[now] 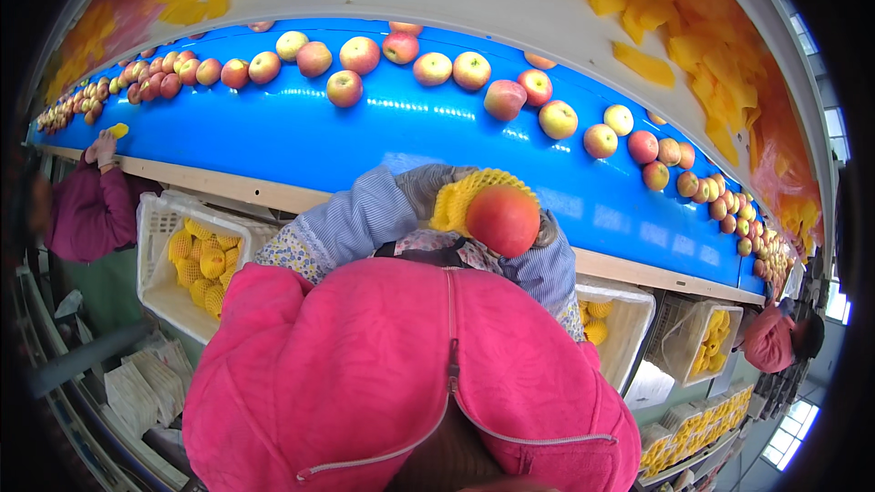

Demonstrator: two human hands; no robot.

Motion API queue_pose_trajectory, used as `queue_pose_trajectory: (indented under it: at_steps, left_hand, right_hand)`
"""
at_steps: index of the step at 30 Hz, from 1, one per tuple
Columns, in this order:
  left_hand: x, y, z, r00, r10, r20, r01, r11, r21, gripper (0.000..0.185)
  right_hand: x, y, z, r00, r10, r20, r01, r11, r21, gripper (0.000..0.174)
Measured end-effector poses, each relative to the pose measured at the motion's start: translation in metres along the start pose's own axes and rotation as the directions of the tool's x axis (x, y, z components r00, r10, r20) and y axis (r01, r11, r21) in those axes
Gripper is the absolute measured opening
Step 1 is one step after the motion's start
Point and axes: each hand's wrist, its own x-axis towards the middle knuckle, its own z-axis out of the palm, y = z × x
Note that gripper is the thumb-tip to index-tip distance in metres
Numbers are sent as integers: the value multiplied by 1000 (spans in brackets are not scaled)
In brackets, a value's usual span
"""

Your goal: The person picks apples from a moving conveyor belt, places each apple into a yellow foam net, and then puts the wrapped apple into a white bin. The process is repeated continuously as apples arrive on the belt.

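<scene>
Close before my chest, a red apple (503,221) sits against a yellow foam fruit net (454,203). The net wraps the apple's left and far sides; the near side is bare. My left hand (429,186), in a grey glove, grips the net from the left. Only some fingertips of my right hand (547,229) show at the apple's right edge, holding it; the apple hides the rest. Beyond both hands runs a blue conveyor belt (287,130) with many loose apples (472,71) along its far half.
Crates of netted apples stand at left (154,246) and right (632,328), below the belt's wooden edge (273,195). Yellow nets (711,75) lie heaped on a shelf past the belt. One person (92,212) works at far left, another (772,338) at far right.
</scene>
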Motion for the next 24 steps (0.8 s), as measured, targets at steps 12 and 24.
queue_pose_trajectory:
  at_steps: [12,24]
  left_hand:
    - [-49,38,57,646,655,391,155,-614,774,23]
    - [-71,52,58,702,712,-4,1,4,1000,66]
  right_hand:
    - [31,-4,4,875,-308,-374,-119,612,-782,80]
    - [63,51,0,716,-678,167,122,-114,-986,81]
